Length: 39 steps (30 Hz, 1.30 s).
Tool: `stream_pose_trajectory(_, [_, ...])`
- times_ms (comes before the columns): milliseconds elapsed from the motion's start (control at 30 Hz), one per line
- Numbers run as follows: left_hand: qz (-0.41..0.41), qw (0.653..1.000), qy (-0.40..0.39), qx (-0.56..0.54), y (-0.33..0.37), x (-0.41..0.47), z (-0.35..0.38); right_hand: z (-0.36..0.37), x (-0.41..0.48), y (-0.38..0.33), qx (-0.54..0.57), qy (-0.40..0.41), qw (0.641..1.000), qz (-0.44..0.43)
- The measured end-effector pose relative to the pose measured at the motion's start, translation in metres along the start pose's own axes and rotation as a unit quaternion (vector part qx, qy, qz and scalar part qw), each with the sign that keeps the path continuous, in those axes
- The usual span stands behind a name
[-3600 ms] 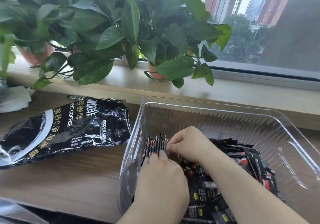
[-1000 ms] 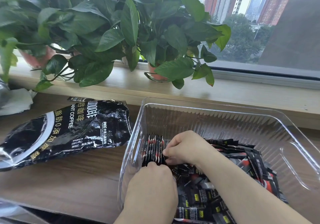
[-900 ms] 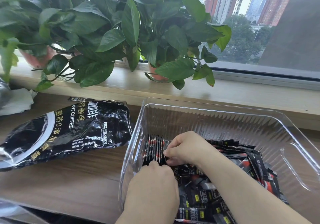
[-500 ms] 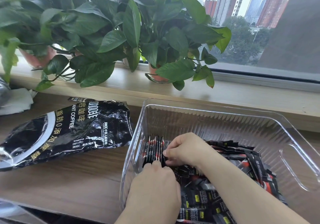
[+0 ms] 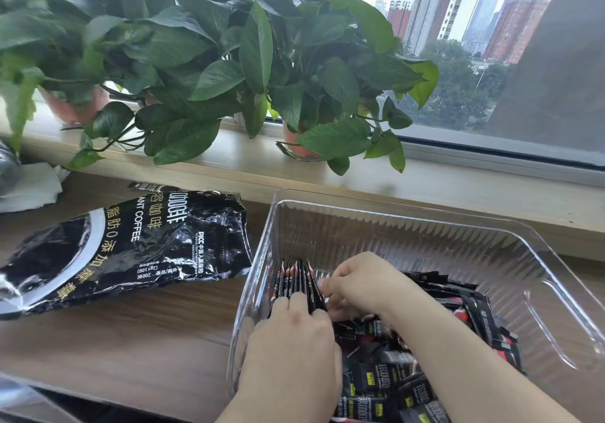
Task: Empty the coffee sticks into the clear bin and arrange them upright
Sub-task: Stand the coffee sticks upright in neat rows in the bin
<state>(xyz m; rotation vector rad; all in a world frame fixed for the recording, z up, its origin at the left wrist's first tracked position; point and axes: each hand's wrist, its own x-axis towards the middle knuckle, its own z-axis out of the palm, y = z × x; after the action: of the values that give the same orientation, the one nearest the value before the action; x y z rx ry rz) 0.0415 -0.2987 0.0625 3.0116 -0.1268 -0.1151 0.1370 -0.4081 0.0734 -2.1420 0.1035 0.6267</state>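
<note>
Clear plastic fills the lower right of the head view: your clear bin [image 5: 425,226] sits on the wooden counter [image 5: 131,340], just in front of the windowsill [image 5: 458,186]. Inside it, a small row of coffee sticks [image 5: 294,281] stands upright against the bin's left wall, while a loose pile of sticks [image 5: 409,383] lies flat and jumbled across the lower middle of the bin floor. Your left hand [image 5: 291,354] comes in from the bottom edge of the frame, its fingers curled narrow and pressed against the near end of the upright row. Your right hand [image 5: 360,281] reaches in from the lower right and is closed loosely at the right side of that same row, fingertips touching the outermost stick; you cannot tell whether it pinches a single stick or only steadies the row. To the left of the bin, the black coffee bag [image 5: 124,242] lies flat and crumpled on the counter. Leafy potted plants [image 5: 229,62] stand on the sill across the upper left, and a white tissue [image 5: 29,186] lies at the left edge.
</note>
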Motion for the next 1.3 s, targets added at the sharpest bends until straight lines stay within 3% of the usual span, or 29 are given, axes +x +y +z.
stream_pose_trajectory(300, [0.005, 0.999, 0.012, -0.031, -0.004, -0.004, -0.003, -0.038, -0.006, -0.004, -0.006, 0.061, 0.998, -0.032])
stream_pose_trajectory(367, [0.009, 0.999, 0.016, -0.033, -0.005, -0.004, -0.004, -0.056, -0.015, -0.003, -0.085, 0.074, 0.991, -0.073])
stream_pose_trajectory(500, [0.022, 0.998, 0.04, -0.036, -0.006, -0.006, -0.004, -0.077, -0.024, 0.013, -0.365, 0.061, 0.909, -0.192])
stream_pose_trajectory(633, [0.02, 0.998, 0.065, -0.009, -0.006, -0.001, -0.008, -0.059, -0.014, 0.034, -0.475, -0.035, 0.843, -0.249])
stream_pose_trajectory(733, [0.019, 0.997, 0.075, -0.003, -0.004, -0.001, -0.015, -0.052, -0.006, 0.043, -0.488, -0.068, 0.832, -0.256])
stream_pose_trajectory(1300, [0.055, 0.997, 0.046, 0.019, -0.014, 0.0, 0.004, -0.051, 0.0, 0.042, -0.569, -0.045, 0.779, -0.259])
